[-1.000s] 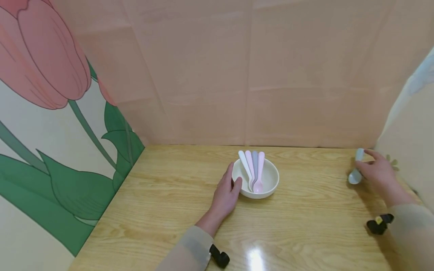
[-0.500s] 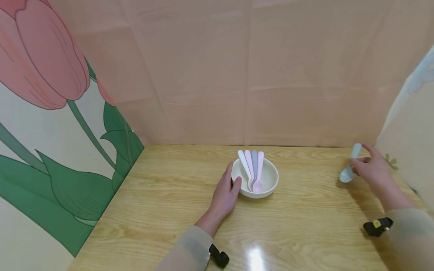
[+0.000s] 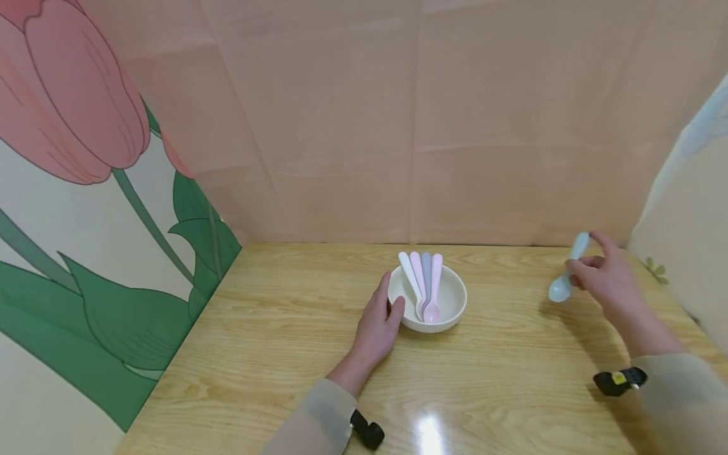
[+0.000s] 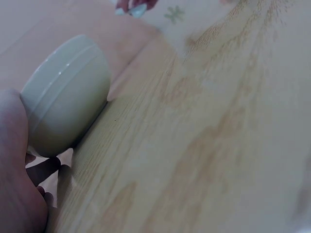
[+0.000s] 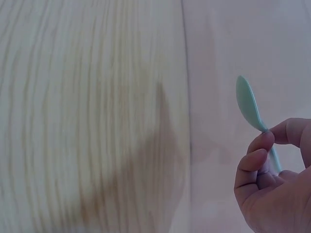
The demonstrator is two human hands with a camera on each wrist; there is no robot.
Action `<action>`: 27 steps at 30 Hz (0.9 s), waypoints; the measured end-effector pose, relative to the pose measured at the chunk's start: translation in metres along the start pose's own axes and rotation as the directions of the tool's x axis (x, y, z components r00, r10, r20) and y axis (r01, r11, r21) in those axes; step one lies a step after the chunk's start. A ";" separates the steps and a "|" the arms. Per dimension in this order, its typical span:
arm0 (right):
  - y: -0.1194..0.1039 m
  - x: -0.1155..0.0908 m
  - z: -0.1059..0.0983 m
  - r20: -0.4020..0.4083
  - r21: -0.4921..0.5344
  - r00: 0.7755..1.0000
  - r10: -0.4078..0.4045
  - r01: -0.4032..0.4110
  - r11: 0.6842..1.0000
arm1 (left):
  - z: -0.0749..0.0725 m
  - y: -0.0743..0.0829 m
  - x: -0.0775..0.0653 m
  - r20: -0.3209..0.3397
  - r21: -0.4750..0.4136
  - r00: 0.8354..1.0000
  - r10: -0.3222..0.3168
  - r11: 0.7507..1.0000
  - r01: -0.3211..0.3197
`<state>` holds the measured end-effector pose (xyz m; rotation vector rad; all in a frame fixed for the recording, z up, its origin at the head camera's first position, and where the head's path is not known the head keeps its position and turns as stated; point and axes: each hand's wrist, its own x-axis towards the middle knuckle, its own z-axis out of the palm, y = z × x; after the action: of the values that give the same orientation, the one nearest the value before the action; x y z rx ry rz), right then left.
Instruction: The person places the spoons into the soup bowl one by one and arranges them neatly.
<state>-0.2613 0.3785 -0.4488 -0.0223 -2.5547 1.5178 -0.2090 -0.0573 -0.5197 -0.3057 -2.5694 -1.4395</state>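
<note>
A cream bowl [image 3: 455,296] stands on the wooden table, and my left hand [image 3: 378,322] holds it by its left side. The fingers lie along the outer wall, with the thumb at the near rim. Inside the bowl, a white spoon [image 3: 411,275], a grey-purple spoon [image 3: 427,273] and two pink spoons, one of them the right-hand pink spoon [image 3: 435,281], lie side by side, handles over the far rim. At the right, my right hand [image 3: 611,278] pinches a pale mint-blue spoon [image 3: 560,289] above the table, scoop end pointing down-left. In the right wrist view that spoon's scoop [image 5: 249,103] shows beyond the fingertips.
The wooden table [image 3: 296,316] meets a pink cloth backdrop [image 3: 318,158] at its far edge. A wall with painted tulips [image 3: 97,101] flanks the left side, and a pale wall [image 3: 691,253] the right. Wrist cameras sit on both forearms.
My right hand has moved left with the mint-blue spoon, lifting it a little and tilting it further. The left hand and the bowl stay in place.
</note>
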 end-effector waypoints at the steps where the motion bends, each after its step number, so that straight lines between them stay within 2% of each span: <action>1: -0.002 0.000 0.002 0.001 0.003 1.000 -0.001 0.001 1.000 | 0.000 0.000 0.000 0.000 -0.001 1.000 0.001 1.000 -0.001; 27: -0.071 -0.006 0.055 0.027 0.093 0.998 -0.063 0.060 0.994 | 0.000 0.006 0.000 0.005 0.001 1.000 0.000 1.000 0.000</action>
<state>-0.2584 0.2959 -0.4137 0.0904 -2.4807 1.6233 -0.2070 -0.0548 -0.5149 -0.3095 -2.5742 -1.4399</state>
